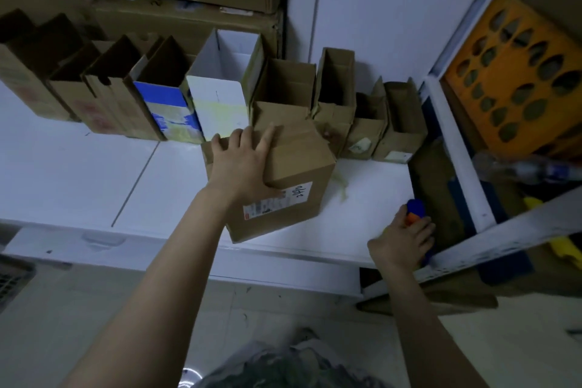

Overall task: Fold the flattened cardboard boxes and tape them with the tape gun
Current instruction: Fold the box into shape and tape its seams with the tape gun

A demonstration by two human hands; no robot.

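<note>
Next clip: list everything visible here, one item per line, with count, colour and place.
table: one, white, across the frame
folded box: one, brown with a white label, on the table, centre front
open boxes: about nine, mostly brown, one white, one blue and white, in a row along the wall
tape gun: one, blue and orange, at the table's right end
crate: one, orange with holes, on the shelf at right
bottle: one, seemingly clear plastic, blurred, below the crate
left hand: flat on the folded box's top, fingers spread
right hand: grips the tape gun
</note>
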